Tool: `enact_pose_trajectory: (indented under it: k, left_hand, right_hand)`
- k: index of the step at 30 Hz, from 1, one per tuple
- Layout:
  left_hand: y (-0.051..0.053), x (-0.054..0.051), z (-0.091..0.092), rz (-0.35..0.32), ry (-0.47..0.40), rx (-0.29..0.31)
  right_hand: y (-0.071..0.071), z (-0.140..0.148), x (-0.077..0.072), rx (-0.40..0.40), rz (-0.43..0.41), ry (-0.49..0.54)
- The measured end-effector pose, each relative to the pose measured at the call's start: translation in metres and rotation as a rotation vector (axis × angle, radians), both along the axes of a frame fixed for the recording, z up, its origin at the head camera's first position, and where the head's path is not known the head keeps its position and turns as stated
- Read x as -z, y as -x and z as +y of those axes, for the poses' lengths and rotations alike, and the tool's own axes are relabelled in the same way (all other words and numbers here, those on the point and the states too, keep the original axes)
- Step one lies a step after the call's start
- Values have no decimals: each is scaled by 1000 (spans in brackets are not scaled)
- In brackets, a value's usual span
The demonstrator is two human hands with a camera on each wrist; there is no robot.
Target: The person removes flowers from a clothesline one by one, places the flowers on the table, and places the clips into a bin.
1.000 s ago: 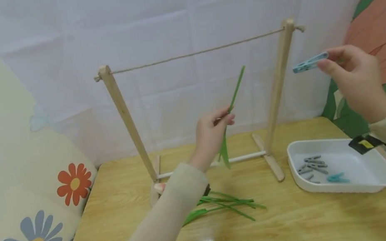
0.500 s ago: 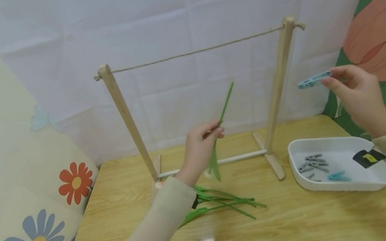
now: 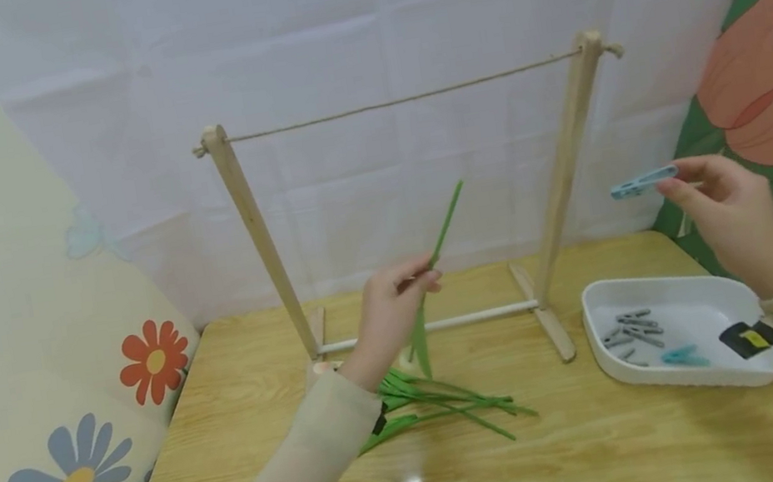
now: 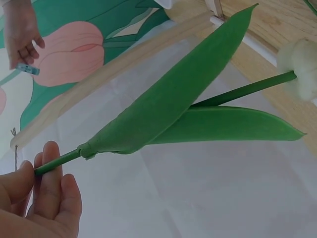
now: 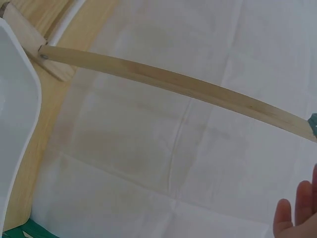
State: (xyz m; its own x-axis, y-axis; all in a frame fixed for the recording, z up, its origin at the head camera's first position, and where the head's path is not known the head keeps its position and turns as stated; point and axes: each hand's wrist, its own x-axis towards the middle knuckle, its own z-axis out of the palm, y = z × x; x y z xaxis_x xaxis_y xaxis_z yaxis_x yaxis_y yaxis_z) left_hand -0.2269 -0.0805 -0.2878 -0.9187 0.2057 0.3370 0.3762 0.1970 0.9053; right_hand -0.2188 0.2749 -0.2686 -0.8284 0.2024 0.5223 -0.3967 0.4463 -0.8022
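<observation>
In the head view my left hand grips the green stem of an artificial tulip, held upside down in front of the wooden stand. The left wrist view shows its broad leaves and white bloom pointing away from the fingers. To the right of the stand, my right hand pinches a light blue clothespin by one end, above the tray. Only some fingertips of that hand and a bit of the clothespin show in the right wrist view.
A twine line runs between two wooden posts. More green flower stems lie on the table, partly behind the left forearm. A white tray at right holds several grey clothespins and a blue one.
Both hands have come down. My left hand has also shifted left with the tulip, away from the twine, and my right hand still pinches the clothespin.
</observation>
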Motion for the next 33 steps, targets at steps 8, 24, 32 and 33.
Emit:
enact_pose_trajectory:
  k: [8, 24, 32, 33]
  left_hand:
    - [-4, 3, -5, -10, 3, -5]
    - [-12, 11, -18, 36, 109, 15]
    - [-17, 14, -22, -25, 257, 64]
    - [-18, 14, -22, -49, 269, 66]
  right_hand:
    - [-2, 6, 11, -105, 20, 131]
    - [-5, 13, 28, -16, -57, -25]
    - [-9, 21, 39, -1, -115, -72]
    - [-9, 22, 41, -4, -119, -76]
